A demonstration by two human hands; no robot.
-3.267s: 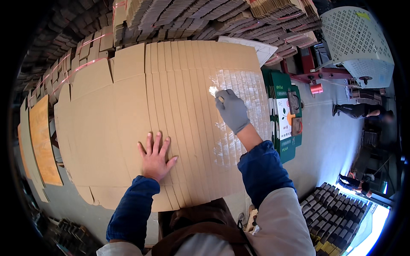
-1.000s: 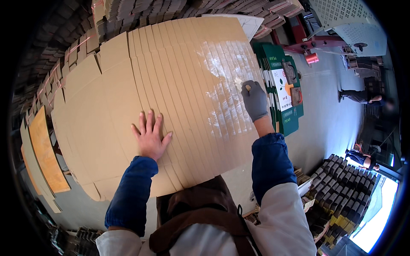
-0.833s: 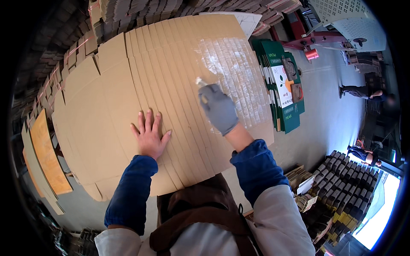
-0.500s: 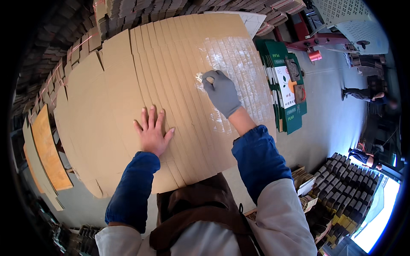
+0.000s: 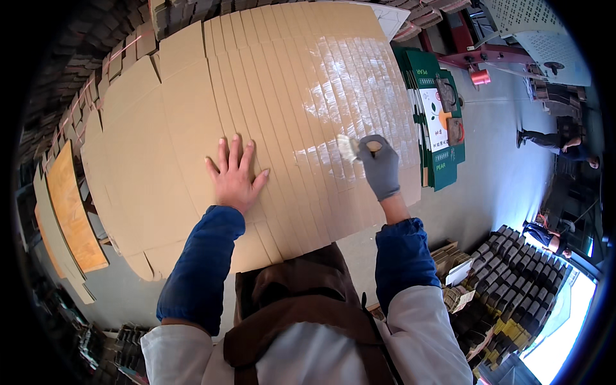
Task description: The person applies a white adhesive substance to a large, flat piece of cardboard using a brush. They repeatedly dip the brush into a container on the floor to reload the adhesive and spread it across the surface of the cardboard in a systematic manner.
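Overlapping brown cardboard sheets (image 5: pixel 154 167) lie fanned out in front of me, their edges making a row of narrow strips. My bare left hand (image 5: pixel 235 179) rests flat on them with its fingers spread. In a grey glove, my right hand (image 5: pixel 382 167) is closed around the handle of a brush (image 5: pixel 348 147). The pale bristles point left, over the strips at the right. White, shiny wet streaks (image 5: pixel 359 83) coat the strips there, thickest toward the far right.
Green and white printed cartons (image 5: pixel 436 122) are stacked just right of the cardboard. A machine with a red frame (image 5: pixel 475 58) stands far right. Orange-brown boards (image 5: pixel 77 205) are at the left. Bundled cardboard (image 5: pixel 128 61) lines the back. Two people (image 5: pixel 552 141) are at the far right.
My right hand has moved right and nearer to me with the brush, whose bristles now show more. The left hand stays flat on the cardboard. The view has shifted slightly.
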